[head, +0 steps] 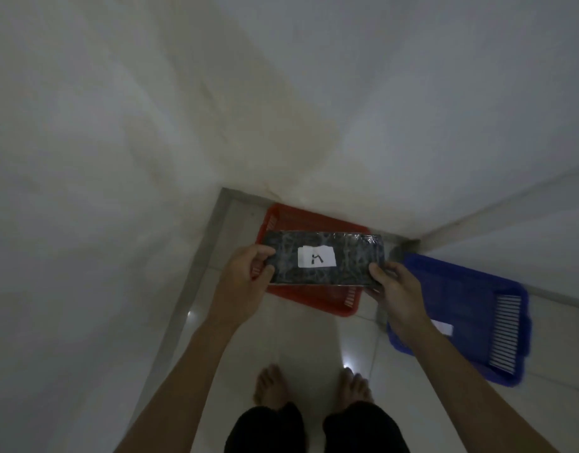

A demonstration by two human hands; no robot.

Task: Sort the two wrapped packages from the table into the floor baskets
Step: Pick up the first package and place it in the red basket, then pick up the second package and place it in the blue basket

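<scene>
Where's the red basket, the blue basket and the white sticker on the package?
red basket (317, 299): head view, on its bare floor near the front rim.
blue basket (461, 289): head view, on its bare floor.
white sticker (316, 256): head view, sticker's middle, on the package's top.

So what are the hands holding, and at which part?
A dark wrapped package with a white label, gripped at its two short ends: left hand, right hand.

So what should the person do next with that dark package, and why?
Probably lower it straight down and let go. Both hands, left and right, hold the wrapped package by its ends, level, right above the red basket. The blue basket sits off to the right, seemingly not the target.
</scene>
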